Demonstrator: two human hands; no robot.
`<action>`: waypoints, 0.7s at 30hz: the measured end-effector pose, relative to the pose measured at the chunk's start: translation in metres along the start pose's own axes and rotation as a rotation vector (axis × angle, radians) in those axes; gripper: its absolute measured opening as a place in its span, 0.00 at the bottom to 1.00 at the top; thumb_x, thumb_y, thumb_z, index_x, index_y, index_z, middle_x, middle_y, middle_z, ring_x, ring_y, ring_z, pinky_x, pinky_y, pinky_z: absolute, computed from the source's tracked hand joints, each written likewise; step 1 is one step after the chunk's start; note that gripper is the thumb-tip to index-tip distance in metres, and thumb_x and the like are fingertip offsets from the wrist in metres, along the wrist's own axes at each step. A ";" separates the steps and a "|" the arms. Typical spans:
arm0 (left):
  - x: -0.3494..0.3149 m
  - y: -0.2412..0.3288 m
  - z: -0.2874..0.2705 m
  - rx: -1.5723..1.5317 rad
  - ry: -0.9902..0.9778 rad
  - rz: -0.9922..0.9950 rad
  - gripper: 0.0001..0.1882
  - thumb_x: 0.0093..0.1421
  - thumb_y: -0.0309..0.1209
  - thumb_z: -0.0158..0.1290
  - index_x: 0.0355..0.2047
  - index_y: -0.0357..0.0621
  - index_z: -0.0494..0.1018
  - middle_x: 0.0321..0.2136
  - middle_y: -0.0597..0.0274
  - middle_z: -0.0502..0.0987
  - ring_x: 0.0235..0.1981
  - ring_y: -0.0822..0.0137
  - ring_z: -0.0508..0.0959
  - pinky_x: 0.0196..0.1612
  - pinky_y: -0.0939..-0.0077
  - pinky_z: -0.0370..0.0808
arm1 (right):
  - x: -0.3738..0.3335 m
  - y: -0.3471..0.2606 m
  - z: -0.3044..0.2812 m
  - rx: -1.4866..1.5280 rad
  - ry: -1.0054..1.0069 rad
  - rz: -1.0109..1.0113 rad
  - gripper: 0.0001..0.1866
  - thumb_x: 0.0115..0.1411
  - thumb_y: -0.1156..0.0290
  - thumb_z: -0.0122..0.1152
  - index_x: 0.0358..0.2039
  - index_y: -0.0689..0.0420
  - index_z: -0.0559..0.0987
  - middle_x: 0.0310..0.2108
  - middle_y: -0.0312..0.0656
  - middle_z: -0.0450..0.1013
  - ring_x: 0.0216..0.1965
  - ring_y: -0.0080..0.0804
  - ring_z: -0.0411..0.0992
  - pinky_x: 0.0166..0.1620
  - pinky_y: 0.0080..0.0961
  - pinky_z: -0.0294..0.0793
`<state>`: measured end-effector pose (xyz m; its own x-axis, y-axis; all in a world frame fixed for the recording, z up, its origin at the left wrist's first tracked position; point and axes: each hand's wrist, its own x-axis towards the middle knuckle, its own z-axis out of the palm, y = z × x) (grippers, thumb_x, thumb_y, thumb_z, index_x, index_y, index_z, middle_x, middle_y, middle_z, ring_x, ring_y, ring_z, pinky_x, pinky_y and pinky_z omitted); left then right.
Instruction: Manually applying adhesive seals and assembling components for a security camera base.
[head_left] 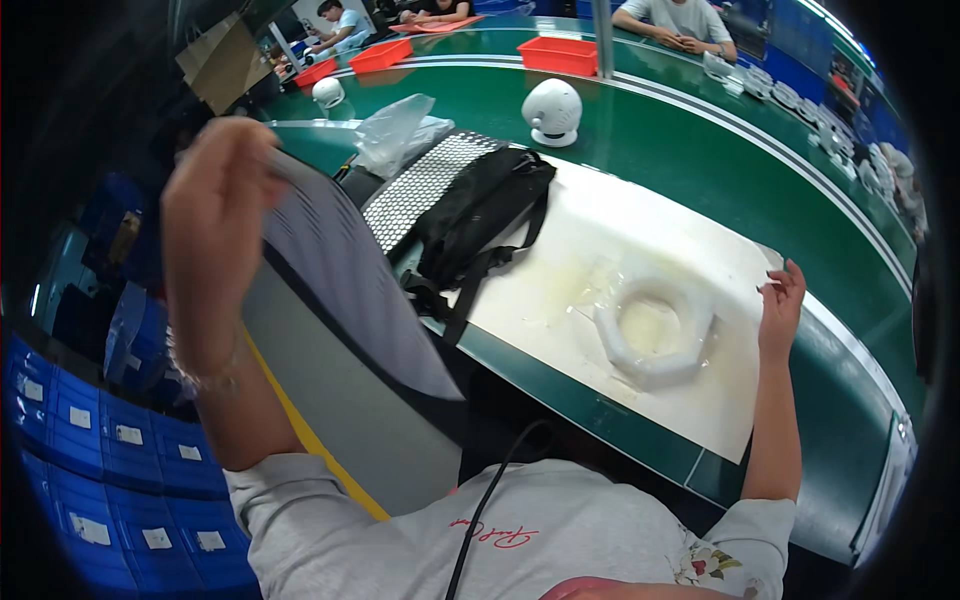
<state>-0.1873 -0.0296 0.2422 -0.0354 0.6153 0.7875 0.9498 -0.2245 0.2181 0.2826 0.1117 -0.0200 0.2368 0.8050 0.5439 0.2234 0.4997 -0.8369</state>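
My left hand (218, 235) is raised at the left, blurred by motion, with a bracelet at its wrist. Its fingers look bent toward the palm, but the blur hides whether they hold anything. Over the right edge of a white board (720, 260) is my right hand (781, 306), fingers loosely apart and nothing seen in them. To its left on the board lies a white octagonal ring (614, 335), glossy and with an open centre. A black strapped bag (475, 225) lies across the board's left end, away from both hands.
A perforated white panel (420, 190) and a clear plastic bag (392, 135) lie beyond the black bag. A rounded white device (552, 112) stands on the green conveyor (660, 135). Red bins (556, 56) and co-workers are at the far side. Blue crates (130, 470) are stacked lower left.
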 end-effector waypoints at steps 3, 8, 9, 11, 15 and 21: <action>-0.018 0.038 0.033 -0.268 -0.279 -0.079 0.09 0.59 0.31 0.45 0.29 0.37 0.69 0.21 0.61 0.71 0.22 0.75 0.75 0.22 0.84 0.70 | 0.000 -0.009 0.004 0.039 0.009 -0.030 0.24 0.53 0.83 0.45 0.52 0.57 0.58 0.37 0.39 0.62 0.33 0.21 0.61 0.40 0.17 0.65; -0.020 0.060 0.127 -0.551 -0.334 -0.095 0.07 0.56 0.27 0.45 0.30 0.34 0.68 0.22 0.51 0.72 0.21 0.59 0.74 0.27 0.73 0.69 | -0.009 -0.026 0.006 -0.125 -0.019 -0.031 0.24 0.53 0.83 0.44 0.52 0.57 0.58 0.37 0.40 0.62 0.33 0.22 0.62 0.40 0.18 0.65; -0.015 0.052 0.144 -0.556 -0.335 -0.086 0.07 0.56 0.27 0.45 0.30 0.34 0.68 0.22 0.51 0.72 0.21 0.59 0.74 0.27 0.73 0.69 | -0.010 -0.029 0.007 -0.138 -0.038 -0.044 0.24 0.53 0.83 0.44 0.52 0.57 0.58 0.37 0.40 0.62 0.33 0.22 0.62 0.40 0.18 0.65; -0.007 0.031 0.180 -0.353 -0.292 -0.043 0.08 0.56 0.28 0.44 0.29 0.35 0.68 0.24 0.47 0.72 0.25 0.51 0.73 0.29 0.67 0.69 | -0.011 -0.033 0.009 -0.142 0.009 -0.082 0.24 0.52 0.83 0.46 0.50 0.55 0.60 0.35 0.39 0.64 0.31 0.20 0.63 0.35 0.16 0.64; -0.018 -0.013 0.250 -0.179 -0.331 -0.088 0.08 0.55 0.29 0.44 0.28 0.36 0.68 0.26 0.46 0.71 0.29 0.47 0.71 0.31 0.62 0.68 | -0.010 -0.033 0.009 -0.150 0.002 -0.090 0.23 0.52 0.83 0.46 0.50 0.55 0.61 0.34 0.38 0.64 0.30 0.20 0.63 0.35 0.16 0.64; -0.043 0.012 0.309 -0.175 -0.294 -0.038 0.08 0.55 0.30 0.44 0.27 0.36 0.68 0.27 0.47 0.71 0.33 0.50 0.71 0.36 0.63 0.67 | -0.010 -0.015 0.009 -0.220 -0.068 -0.020 0.24 0.52 0.84 0.46 0.50 0.57 0.60 0.35 0.38 0.64 0.32 0.22 0.63 0.38 0.17 0.65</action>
<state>-0.0783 0.1750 0.0333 0.0455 0.8112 0.5830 0.8810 -0.3077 0.3594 0.2685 0.0988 -0.0131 0.1677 0.8191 0.5486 0.4300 0.4400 -0.7884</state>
